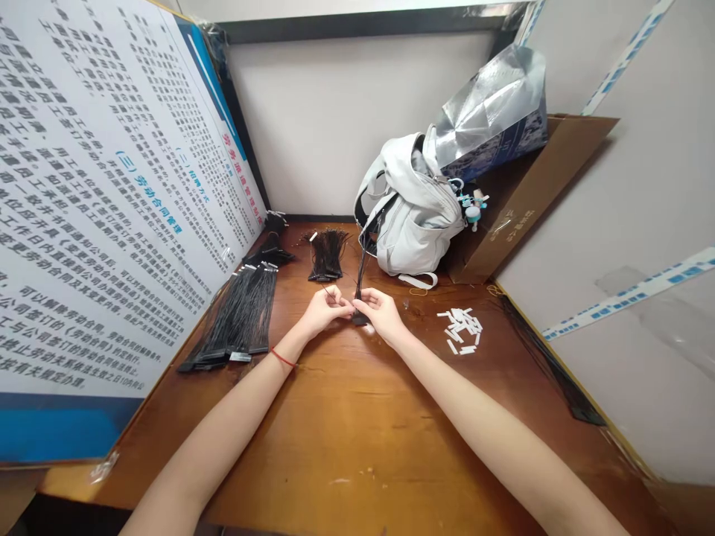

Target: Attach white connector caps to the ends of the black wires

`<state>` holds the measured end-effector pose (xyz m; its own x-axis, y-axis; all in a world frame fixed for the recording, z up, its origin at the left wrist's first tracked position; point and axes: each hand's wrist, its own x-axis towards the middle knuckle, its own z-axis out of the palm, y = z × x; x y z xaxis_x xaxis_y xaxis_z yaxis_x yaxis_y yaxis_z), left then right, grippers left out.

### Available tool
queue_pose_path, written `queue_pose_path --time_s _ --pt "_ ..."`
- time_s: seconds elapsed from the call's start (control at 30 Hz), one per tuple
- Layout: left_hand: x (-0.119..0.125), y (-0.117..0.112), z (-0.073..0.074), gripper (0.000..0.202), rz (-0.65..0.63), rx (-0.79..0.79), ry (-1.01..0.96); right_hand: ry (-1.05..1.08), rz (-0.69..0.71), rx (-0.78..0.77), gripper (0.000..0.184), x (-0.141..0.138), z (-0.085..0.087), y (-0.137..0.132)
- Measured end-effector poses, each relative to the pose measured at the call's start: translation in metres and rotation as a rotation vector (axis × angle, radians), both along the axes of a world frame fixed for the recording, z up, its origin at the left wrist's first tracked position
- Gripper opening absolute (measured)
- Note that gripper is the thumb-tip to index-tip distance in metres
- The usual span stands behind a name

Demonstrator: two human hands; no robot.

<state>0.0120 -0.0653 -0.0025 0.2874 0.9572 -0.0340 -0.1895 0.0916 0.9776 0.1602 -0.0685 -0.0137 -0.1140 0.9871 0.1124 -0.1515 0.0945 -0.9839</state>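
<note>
Black strand bundle [362, 275], judged light and limp, best taken at its dark bound end: held upright above the tabletop's [346, 454] middle, right hand [381, 313] closed around it, left hand [324, 311] pinching a thin strand [329, 295].

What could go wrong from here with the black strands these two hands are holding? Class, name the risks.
The black strands between the left hand and right hand could snag on the nearby black bundle. The loose white tags lying beside the right hand could easily get knocked and scattered.
</note>
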Motion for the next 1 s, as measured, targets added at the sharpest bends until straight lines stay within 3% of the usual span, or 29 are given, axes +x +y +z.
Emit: queue_pose_path --time_s 0.27,0.47,0.67,0.8,0.9,1.0 --pt "0.001 0.002 -0.003 0.044 0.046 0.081 0.004 0.002 0.030 -0.039 0.033 0.001 0.002 -0.001" --pt "-0.001 0.011 -0.010 0.038 0.227 0.117 -0.113 -0.071 0.162 -0.109 0.034 0.001 0.011 -0.010" --pt "-0.013 0.034 -0.005 0.030 0.428 0.110 -0.107 -0.107 0.309 -0.186 0.026 0.003 0.022 -0.017" --pt "-0.007 0.048 -0.001 0.024 0.503 0.138 -0.132 -0.137 0.296 -0.298 0.022 0.002 0.027 -0.018" --pt "0.000 0.052 -0.001 0.018 0.461 0.148 -0.132 -0.392 0.195 -0.376 0.028 0.006 0.033 -0.017" --pt "0.004 0.054 -0.004 0.021 0.370 0.164 -0.142 -0.845 0.094 -0.196 0.039 0.012 0.044 -0.013"
